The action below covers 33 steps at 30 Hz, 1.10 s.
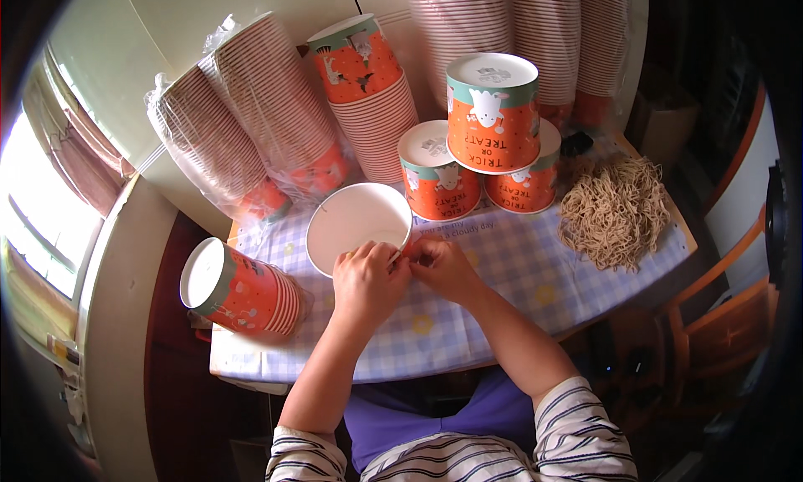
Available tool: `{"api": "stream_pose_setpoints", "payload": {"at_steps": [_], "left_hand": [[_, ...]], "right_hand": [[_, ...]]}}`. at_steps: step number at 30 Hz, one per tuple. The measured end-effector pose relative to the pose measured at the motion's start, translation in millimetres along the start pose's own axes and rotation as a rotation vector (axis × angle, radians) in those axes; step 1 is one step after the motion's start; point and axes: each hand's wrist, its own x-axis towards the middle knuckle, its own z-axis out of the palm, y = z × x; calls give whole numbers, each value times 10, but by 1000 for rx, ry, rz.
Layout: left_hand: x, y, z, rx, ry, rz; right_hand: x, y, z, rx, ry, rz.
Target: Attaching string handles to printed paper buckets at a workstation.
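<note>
A paper bucket (358, 219) with a white inside stands tilted before me, its mouth facing up and toward me. My left hand (366, 283) is closed over its near rim, fingers bent around the edge. Against the bucket's near right side, my right hand (445, 270) is pinched closed, its fingertips meeting those of the left. What lies between the right fingertips is too small to make out. Three orange and green buckets stand upside down behind, one bucket (492, 114) resting on the other two. A tangled heap of tan cords (615, 214) lies to the right.
A short nested stack of buckets (242, 285) leans at the table's left edge. Tall bucket stacks in clear plastic (272, 106) line the back, with an unwrapped stack (372, 106) among them. A blue checked cloth (502, 315) covers the table. A wooden chair (728, 315) is at right.
</note>
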Motion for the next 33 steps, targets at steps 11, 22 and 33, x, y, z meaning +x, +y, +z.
{"api": "stream_pose_setpoints", "payload": {"at_steps": [11,22,33], "left_hand": [[44,25,61,-9,83,219],[50,-51,101,11,96,286],[59,-53,117,-59,147,235]], "right_hand": [[2,25,-2,32,-29,12],[-2,4,5,81,-40,24],[-3,-54,-20,53,-50,10]]}}
